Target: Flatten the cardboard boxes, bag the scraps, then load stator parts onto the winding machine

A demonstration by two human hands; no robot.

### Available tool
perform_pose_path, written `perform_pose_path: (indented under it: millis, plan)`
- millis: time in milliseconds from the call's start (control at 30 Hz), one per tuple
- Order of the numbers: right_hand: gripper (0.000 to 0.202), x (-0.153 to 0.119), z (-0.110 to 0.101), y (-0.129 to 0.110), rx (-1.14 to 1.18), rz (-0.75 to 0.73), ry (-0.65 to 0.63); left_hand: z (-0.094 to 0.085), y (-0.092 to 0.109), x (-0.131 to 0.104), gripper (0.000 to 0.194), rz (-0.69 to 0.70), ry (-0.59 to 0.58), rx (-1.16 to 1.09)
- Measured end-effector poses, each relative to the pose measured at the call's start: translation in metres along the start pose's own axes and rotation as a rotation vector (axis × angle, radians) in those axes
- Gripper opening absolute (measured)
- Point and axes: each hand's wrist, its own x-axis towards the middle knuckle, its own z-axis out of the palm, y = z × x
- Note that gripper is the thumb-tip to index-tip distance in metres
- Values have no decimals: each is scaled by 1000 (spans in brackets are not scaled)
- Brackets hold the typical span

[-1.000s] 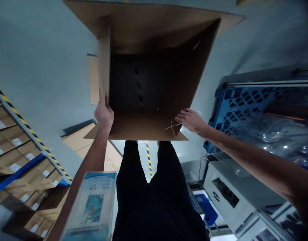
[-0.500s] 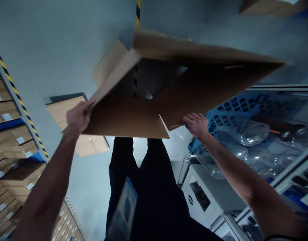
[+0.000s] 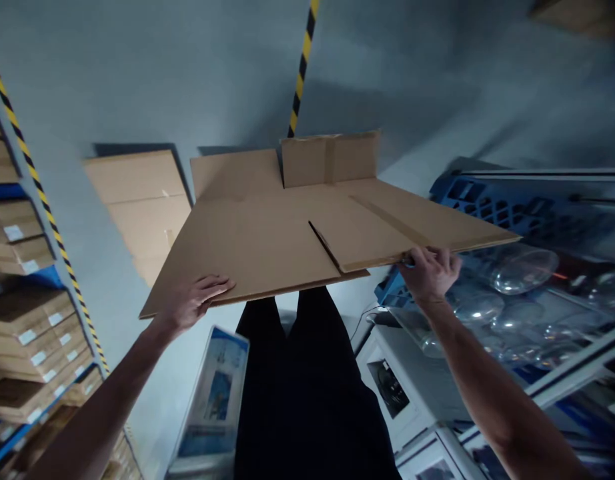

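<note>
A large brown cardboard box (image 3: 257, 227), folded flat, spans the middle of the view in front of my legs. My left hand (image 3: 195, 300) grips its near edge toward the left, fingers lying over the top face and the thumb side hidden beneath. On the right, my right hand (image 3: 430, 270) is closed round the near edge of the taped flap. One far flap (image 3: 330, 160) with a strip of tape stands bent up, and a slit separates the near flaps.
Another flattened cardboard (image 3: 142, 193) lies on the floor at left. Shelves of cartons (image 3: 25, 320) line the left side. At right are a blue crate (image 3: 477, 203), clear rounded containers (image 3: 525, 267) and a white cabinet (image 3: 402, 380). A badge (image 3: 217, 393) hangs before me.
The cardboard, open with a gap through it before, is now pressed flat. My left hand has moved down and right, my right hand slightly right and down.
</note>
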Motion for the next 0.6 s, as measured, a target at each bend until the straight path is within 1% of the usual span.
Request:
perform_pose_path:
  millis: [67, 100, 167, 200, 267, 300, 333, 367, 400, 433, 467, 500, 567, 600]
  plan:
    - [22, 3, 6, -16, -6, -108, -24, 25, -15, -20, 82, -41, 27, -28]
    - [23, 8, 8, -24, 16, -176, -47, 34, -22, -30, 79, -66, 56, -42]
    - [25, 21, 6, -40, 82, -296, -100, 46, -34, -49, 70, -119, 144, -56]
    - [26, 29, 3, -49, 103, -328, -116, 49, -40, -57, 64, -149, 203, -49]
    - [29, 48, -7, -72, 104, -342, -118, 49, -54, -66, 52, -219, 300, 1]
    - [31, 59, -14, -86, 88, -343, -110, 45, -63, -67, 56, -259, 320, 42]
    - [32, 69, -22, -103, 71, -361, -109, 39, -74, -66, 65, -310, 317, 91]
    - [32, 80, -31, -121, 59, -399, -115, 30, -85, -62, 71, -379, 303, 144]
    - [33, 90, -40, -141, 49, -455, -124, 16, -98, -57, 69, -467, 281, 189]
    - [33, 101, -51, -161, 39, -517, -136, -2, -111, -51, 60, -554, 263, 223]
    - [33, 113, -63, -180, 24, -572, -146, -23, -123, -45, 50, -654, 266, 242]
    - [34, 125, -76, -199, 4, -606, -142, -48, -133, -40, 44, -717, 288, 250]
    - [35, 152, -111, -231, -45, -605, -85, -104, -144, -36, 39, -716, 396, 245]
    - [37, 166, -132, -243, -70, -575, -37, -131, -144, -37, 41, -681, 463, 228]
